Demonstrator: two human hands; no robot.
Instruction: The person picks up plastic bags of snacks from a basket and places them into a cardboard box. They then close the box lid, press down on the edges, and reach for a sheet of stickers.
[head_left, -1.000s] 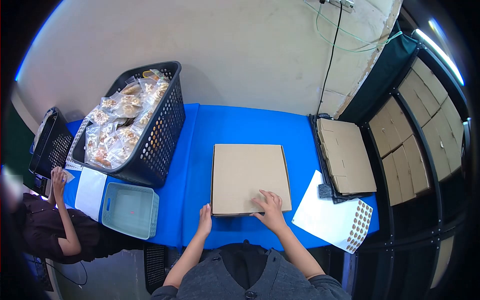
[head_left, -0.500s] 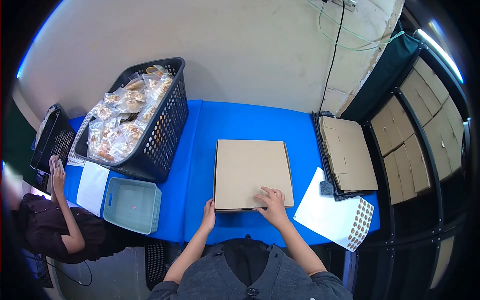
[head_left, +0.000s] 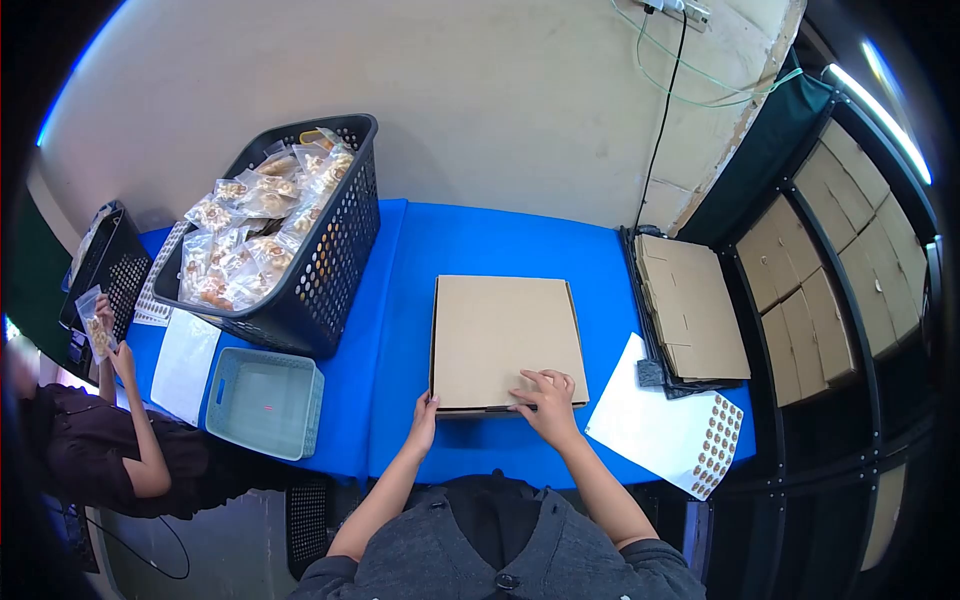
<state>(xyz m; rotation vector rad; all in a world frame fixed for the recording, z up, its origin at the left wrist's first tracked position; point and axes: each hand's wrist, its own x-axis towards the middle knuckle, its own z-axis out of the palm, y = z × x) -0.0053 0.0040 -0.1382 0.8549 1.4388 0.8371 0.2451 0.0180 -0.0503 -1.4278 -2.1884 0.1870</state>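
A closed, flat-topped cardboard box (head_left: 505,335) lies on the blue tablecloth (head_left: 480,235) in front of me. My left hand (head_left: 424,425) is against the box's near left corner, with its fingers along the side. Over the near right part of the lid is my right hand (head_left: 548,400), its fingers apart and bent, with fingertips on the top and the thumb by the front edge. Nothing else shows in either hand.
A dark basket (head_left: 335,265) full of bagged items stands left, behind a grey-green tray (head_left: 265,405). Flat cardboard (head_left: 695,305) and a sticker sheet (head_left: 660,420) lie right, beside shelves of boxes. A co-worker (head_left: 120,440) at far left holds a small bag (head_left: 96,325).
The front edge of the box looks slightly raised, and my hands have shifted a little with it. The co-worker's hands have moved, and the bag shows more clearly.
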